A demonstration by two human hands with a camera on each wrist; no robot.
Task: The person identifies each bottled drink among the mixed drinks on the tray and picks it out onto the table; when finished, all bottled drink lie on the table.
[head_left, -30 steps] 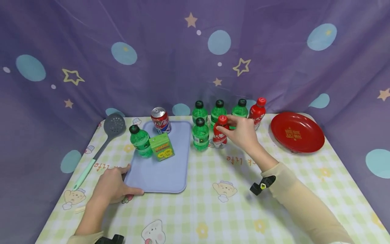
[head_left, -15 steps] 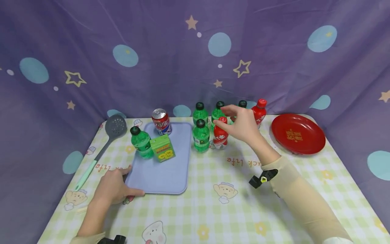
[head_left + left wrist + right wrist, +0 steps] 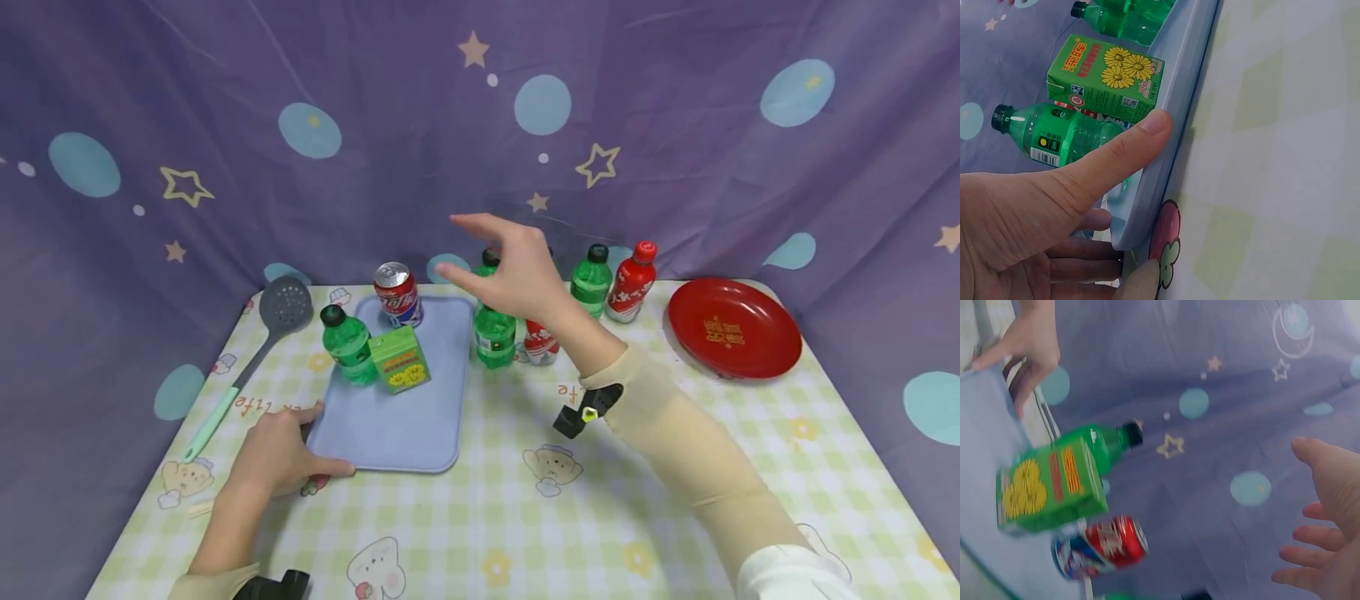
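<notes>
My left hand [image 3: 281, 454] grips the near left corner of a blue tray [image 3: 390, 437], with the thumb along the near rim and the fingers at the left side. On the tray stand a green bottle [image 3: 348, 346], a green drink carton [image 3: 401, 360] with yellow flowers, and a red-and-blue soda can [image 3: 398, 295]. Holding nothing, my right hand [image 3: 517, 271] hovers in the air with thumb and fingers spread apart. It partly hides a green bottle [image 3: 495, 337] and a red bottle [image 3: 542, 343] right of the tray.
A green bottle [image 3: 591, 282] and a red bottle [image 3: 632, 283] stand at the back right. Beside them lies a red plate [image 3: 757, 346]. A grey slotted skimmer [image 3: 285, 307] with a mint handle lies left of the tray. A purple curtain [image 3: 420, 125] rises behind the table.
My right hand has let go of the front red bottle, lifted away and moved left. That bottle stays upright in place. The left hand keeps its hold on the tray corner.
</notes>
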